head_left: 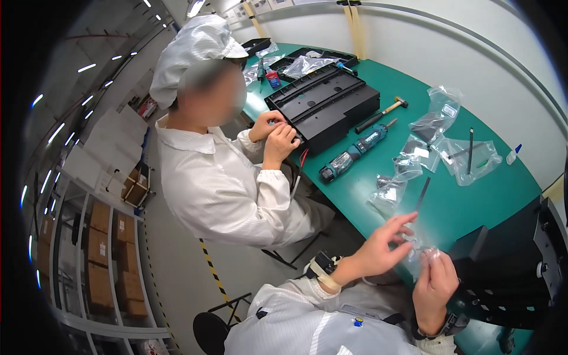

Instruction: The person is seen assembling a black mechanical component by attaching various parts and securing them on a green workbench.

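A green table [473, 201] is curving across the right side, carrying everything. A co-worker in a white coat and cap [225, 177] is sitting at its left edge, both of their hands resting on the near end of a long black housing [325, 100]. Another black unit [515, 266] is standing at the table's near right corner, just beyond the person's own hands. A teal-and-black power screwdriver [354, 152] is lying near the middle of the table, with a wooden-handled hammer [381, 114] just behind it. Several clear plastic bags [441, 115] are lying scattered to the right. The person's left hand [381, 245] is reaching forward with its fingers spread and loose, its fingertips touching a small clear plastic bag [420, 251]. The right hand [435, 284] is pinching that same bag, holding it up just above the table's near edge, in front of the black unit.
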`<state>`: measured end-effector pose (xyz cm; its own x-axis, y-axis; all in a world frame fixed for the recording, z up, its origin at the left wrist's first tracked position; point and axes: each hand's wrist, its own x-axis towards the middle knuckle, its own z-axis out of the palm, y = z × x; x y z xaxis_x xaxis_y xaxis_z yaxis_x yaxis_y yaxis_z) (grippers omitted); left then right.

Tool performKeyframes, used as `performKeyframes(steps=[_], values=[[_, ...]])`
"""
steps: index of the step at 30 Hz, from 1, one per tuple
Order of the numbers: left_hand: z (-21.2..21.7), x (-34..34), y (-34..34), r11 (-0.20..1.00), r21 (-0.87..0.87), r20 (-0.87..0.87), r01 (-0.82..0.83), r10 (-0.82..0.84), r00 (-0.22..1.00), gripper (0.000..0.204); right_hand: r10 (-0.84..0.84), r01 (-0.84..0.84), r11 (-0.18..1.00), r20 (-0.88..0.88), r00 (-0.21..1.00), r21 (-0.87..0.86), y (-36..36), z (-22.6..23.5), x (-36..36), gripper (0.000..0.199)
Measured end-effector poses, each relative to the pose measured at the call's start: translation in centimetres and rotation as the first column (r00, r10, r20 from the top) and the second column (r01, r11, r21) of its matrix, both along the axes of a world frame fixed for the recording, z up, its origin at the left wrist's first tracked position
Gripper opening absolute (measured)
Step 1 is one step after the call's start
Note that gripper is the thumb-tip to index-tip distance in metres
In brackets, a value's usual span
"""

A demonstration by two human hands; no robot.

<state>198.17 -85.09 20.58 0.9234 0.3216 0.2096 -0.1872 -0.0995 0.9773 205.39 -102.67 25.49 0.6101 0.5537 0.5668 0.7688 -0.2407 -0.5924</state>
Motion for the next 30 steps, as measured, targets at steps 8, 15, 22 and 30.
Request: performKeyframes(steps=[8, 15, 22, 30], values=[[0.0, -0.1, 2.2, 0.888, 0.457, 0.119, -0.057, 0.003, 0.993, 0.087, 0.070, -0.060, 0.996, -0.181, 0.981, 0.060, 5.3, -2.9, 1.9, 0.011], [-1.4, 1.6, 2.6, 0.789, 0.606, 0.110, -0.099, 0.040, 0.993, 0.083, 0.041, 0.066, 0.978, -0.490, 0.871, 0.199, 4.7, -3.6, 2.1, 0.008], [-1.5, 3.3, 3.1, 0.632, 0.727, 0.143, -0.270, 0.244, 0.959, 0.074, -0.070, 0.200, 0.943, -0.428, 0.901, 0.266, 3.2, -2.8, 0.7, 0.008], [1.8, -0.1, -3.4, 0.939, -0.243, 0.135, -0.244, 0.281, 0.950, 0.041, -0.012, 0.093, 0.964, -0.311, 0.950, 0.248, 0.4, -1.2, 0.7, 0.011]])
